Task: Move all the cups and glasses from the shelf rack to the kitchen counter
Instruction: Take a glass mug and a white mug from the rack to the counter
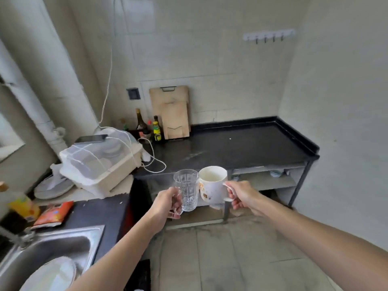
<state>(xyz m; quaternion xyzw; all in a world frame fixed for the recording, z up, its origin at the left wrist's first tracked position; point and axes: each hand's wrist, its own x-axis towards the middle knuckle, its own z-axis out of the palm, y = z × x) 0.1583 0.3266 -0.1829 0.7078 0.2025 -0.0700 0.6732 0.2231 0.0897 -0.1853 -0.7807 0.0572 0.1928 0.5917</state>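
Note:
My left hand (168, 203) grips the handle of a clear glass mug (187, 189) with a cut pattern. My right hand (241, 195) holds a white ceramic mug (212, 186) with orange spots by its handle. Both are upright, side by side and almost touching, in the air just in front of the near edge of the black kitchen counter (241, 143). Under the counter at the right, a shelf (266, 181) holds a small bowl (276, 173).
Two wooden cutting boards (173, 114) and several sauce bottles (156, 130) stand at the counter's back left. A covered dish rack (100, 162) with a phone (91, 139) and white cable sits left. A steel sink (52, 255) with a plate is at bottom left.

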